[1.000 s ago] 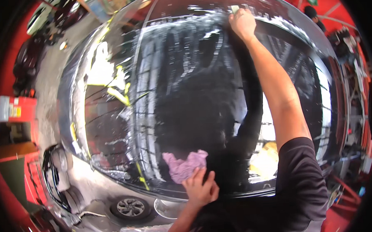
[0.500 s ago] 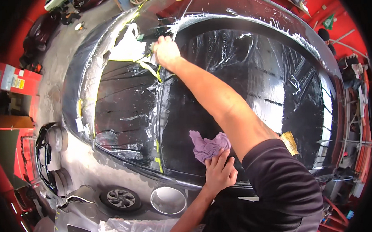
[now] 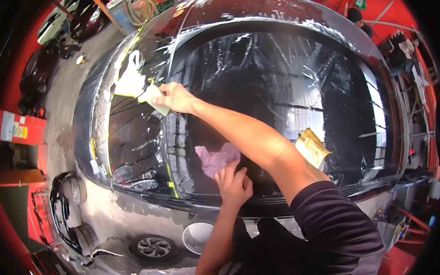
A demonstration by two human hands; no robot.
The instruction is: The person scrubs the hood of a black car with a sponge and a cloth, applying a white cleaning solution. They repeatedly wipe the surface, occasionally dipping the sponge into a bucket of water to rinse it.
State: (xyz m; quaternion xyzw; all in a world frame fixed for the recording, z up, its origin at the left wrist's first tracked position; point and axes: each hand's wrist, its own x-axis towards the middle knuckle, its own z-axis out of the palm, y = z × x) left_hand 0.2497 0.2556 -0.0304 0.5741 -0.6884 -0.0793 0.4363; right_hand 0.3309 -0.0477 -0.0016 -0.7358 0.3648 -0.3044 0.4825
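A dark car body (image 3: 259, 136), wet and streaked with whitish residue, spreads beneath both hands. Across it reaches my right arm; my right hand (image 3: 176, 97) grips a pale green flat sheet (image 3: 158, 105), whose exact kind I cannot tell, against the panel by a seam. Just beyond that sheet lies white masking paper (image 3: 130, 80) edged with yellow tape. Nearer to me, my left hand (image 3: 234, 183) has its curled fingers on a crumpled purple cloth (image 3: 216, 158) resting on the glossy dark surface.
A creased yellow-brown paper piece (image 3: 312, 145) lies on the car right of my arm. Yellow tape (image 3: 171, 181) runs along the near seam. A wheel (image 3: 154, 247) and a round silver-rimmed piece (image 3: 199, 236) are below the car's near edge. Another person (image 3: 358, 18) is at far right.
My right hand has come nearer along the seam, and the pale green sheet now shows plainly. The purple cloth stays under my left hand. The whole view has shifted.
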